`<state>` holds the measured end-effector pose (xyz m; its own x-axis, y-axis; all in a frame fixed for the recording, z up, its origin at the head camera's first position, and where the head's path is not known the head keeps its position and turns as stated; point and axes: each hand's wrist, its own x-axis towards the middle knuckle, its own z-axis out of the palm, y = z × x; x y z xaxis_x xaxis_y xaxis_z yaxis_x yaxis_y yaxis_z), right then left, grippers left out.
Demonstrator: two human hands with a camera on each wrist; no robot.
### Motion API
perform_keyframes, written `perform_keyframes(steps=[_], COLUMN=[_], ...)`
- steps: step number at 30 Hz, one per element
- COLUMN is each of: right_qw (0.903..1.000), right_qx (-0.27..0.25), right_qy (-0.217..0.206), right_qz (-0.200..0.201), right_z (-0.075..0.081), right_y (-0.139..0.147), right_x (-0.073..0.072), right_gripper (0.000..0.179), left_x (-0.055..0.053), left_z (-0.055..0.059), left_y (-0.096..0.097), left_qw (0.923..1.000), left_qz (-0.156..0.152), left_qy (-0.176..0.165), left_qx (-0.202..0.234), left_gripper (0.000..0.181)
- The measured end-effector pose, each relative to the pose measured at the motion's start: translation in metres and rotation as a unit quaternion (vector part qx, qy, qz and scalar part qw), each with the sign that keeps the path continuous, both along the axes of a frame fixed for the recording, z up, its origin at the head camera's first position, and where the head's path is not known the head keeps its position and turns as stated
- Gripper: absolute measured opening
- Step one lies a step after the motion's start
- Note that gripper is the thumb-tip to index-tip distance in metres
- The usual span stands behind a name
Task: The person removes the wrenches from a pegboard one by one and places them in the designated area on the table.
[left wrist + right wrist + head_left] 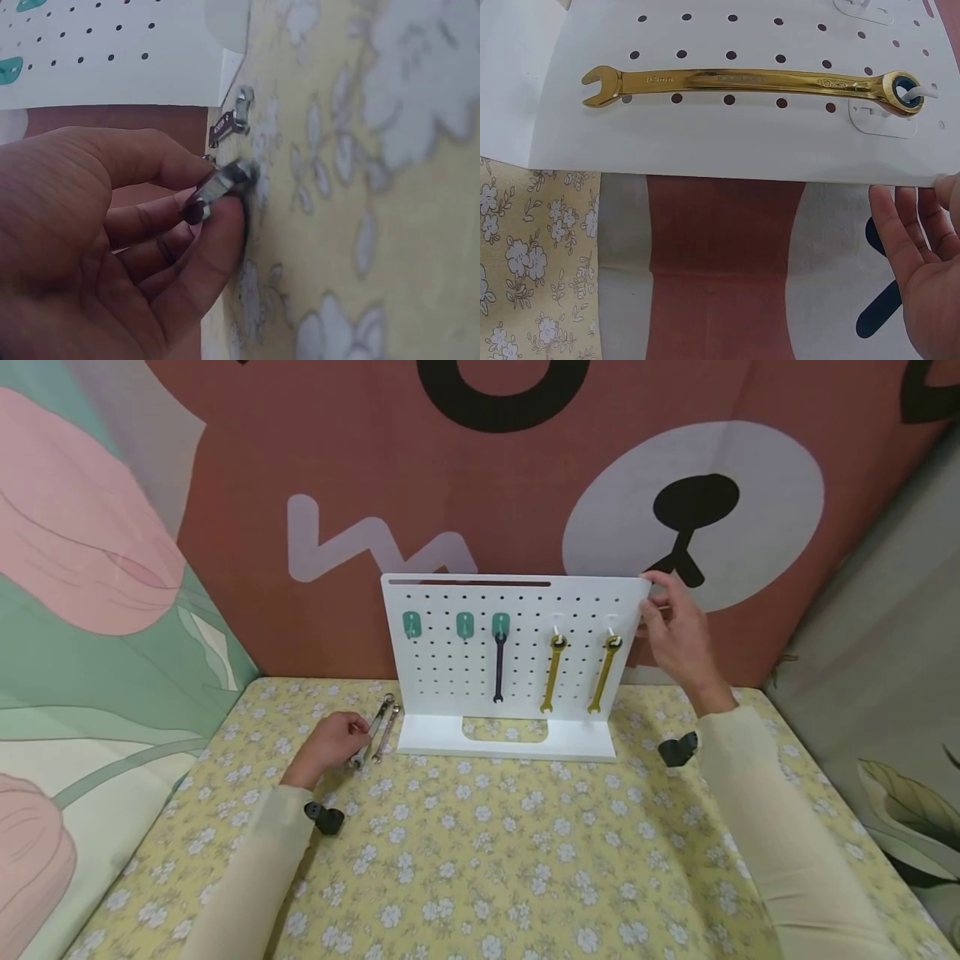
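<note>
At the left of the table my left hand (336, 742) pinches a silver combination wrench (219, 187) between thumb and fingers, close over the cloth. Beside it, nearer the board, lies a second silver wrench (387, 735). My right hand (681, 635) grips the upper right edge of a white pegboard (442, 702), thumb on the front side and fingers at the edge. A dark wrench (499, 670) hangs from a green hook (501, 624) near the board's middle. Two gold wrenches (553, 673) hang by their ring ends from white hooks (911, 93) further right.
Two more green hooks (412, 625) on the board's left carry nothing. The board's white base (431, 737) stands toward the back of a table with a yellow floral cloth (450, 860). Behind it hangs a printed brown curtain (352, 635).
</note>
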<state>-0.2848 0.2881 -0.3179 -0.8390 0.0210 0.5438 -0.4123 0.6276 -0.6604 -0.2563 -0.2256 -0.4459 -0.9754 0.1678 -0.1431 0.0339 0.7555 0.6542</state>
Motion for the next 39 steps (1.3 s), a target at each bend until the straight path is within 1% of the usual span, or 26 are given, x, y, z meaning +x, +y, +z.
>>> perform_keyframes(steps=[3, 9, 17, 23, 25, 27, 29, 31, 35, 39], right_qw=[1.0000, 0.9999, 1.0000, 0.9999, 0.9999, 0.9999, 0.9999, 1.0000, 0.9999, 0.9999], right_qx=[0.004, 0.008, 0.007, 0.008, 0.008, 0.008, 0.006, 0.005, 0.005, 0.007], right_qy=[0.000, 0.009, 0.001, -0.002, -0.005, -0.007, -0.007, -0.006, -0.005, -0.002], right_qz=[0.001, -0.002, -0.006, -0.007, -0.007, -0.007, -0.005, -0.005, -0.009, -0.011], right_z=[0.000, 0.002, 0.004, 0.003, 0.003, 0.002, 0.001, 0.000, 0.000, 0.000], right_y=[0.000, 0.001, 0.000, 0.000, -0.001, -0.001, 0.000, 0.000, 0.000, 0.000], right_x=[0.000, 0.000, 0.000, -0.002, -0.002, -0.001, -0.001, -0.001, 0.000, -0.001], right_gripper=[0.042, 0.042, 0.043, 0.043, 0.043, 0.044, 0.044, 0.044, 0.043, 0.043], left_x=[0.002, 0.006, 0.009, 0.006, 0.006, 0.006, 0.007, 0.009, 0.011, 0.008], left_z=[0.004, 0.008, 0.008, 0.005, 0.005, 0.005, 0.006, 0.009, 0.016, 0.019], left_y=[0.001, 0.003, 0.000, -0.001, 0.000, 0.002, 0.008, 0.019, 0.049, 0.078], left_qw=[0.9999, 0.9992, 0.9991, 0.9990, 0.9987, 0.9977, 0.9960, 0.9933, 0.9862, 0.9779], left_qz=[0.005, -0.002, -0.003, -0.004, -0.004, -0.006, -0.010, -0.018, -0.044, -0.066], left_qy=[0.005, 0.036, 0.039, 0.038, 0.045, 0.061, 0.085, 0.113, 0.157, 0.182], left_qx=[-0.011, -0.019, -0.017, -0.022, -0.025, -0.028, -0.026, -0.019, 0.027, 0.080], left_gripper=[0.025, 0.020, 0.016, 0.016, 0.016, 0.016, 0.016, 0.016, 0.018, 0.022])
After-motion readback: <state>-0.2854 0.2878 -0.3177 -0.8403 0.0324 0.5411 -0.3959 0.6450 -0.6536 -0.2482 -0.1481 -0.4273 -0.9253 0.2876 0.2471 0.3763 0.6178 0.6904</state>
